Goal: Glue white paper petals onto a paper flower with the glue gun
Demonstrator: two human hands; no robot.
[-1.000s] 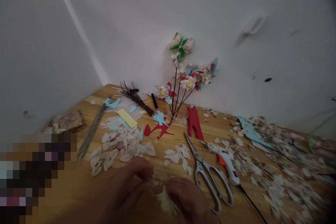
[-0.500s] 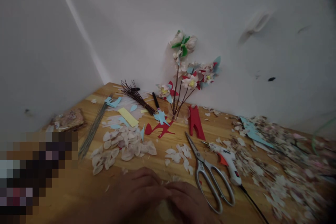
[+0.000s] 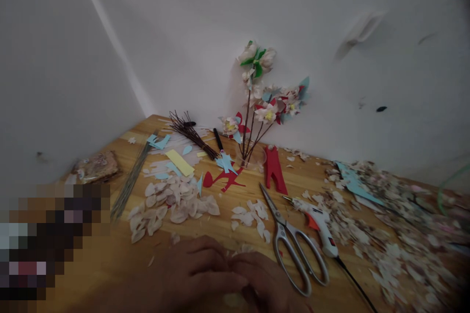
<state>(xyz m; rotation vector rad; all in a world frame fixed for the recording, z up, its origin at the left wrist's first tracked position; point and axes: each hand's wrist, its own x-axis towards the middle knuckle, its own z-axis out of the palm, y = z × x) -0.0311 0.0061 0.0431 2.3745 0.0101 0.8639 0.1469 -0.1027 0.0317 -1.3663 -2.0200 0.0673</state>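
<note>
At the bottom centre my left hand [image 3: 198,271] and my right hand [image 3: 262,279] meet, fingers bent and pressed together. Whatever they hold is hidden beneath the fingers. Just right of my right hand lie silver scissors [image 3: 281,230], blades toward the wall. A white glue gun [image 3: 323,232] with an orange trigger rests beside them. Ahead of the hands is a small group of pale petals [image 3: 249,215], with a larger petal pile [image 3: 176,200] to its left.
Handmade flowers [image 3: 266,112] stand in a clear cup near the wall. Around it lie red felt [image 3: 273,171], brown twigs [image 3: 193,137], a yellow strip [image 3: 179,163] and thin wires [image 3: 135,176]. Petal scraps [image 3: 396,259] cover the right side. A clear-wrapped packet [image 3: 96,167] lies left.
The fingers of my left hand have shifted slightly right over my right hand. The objects on the table keep their places.
</note>
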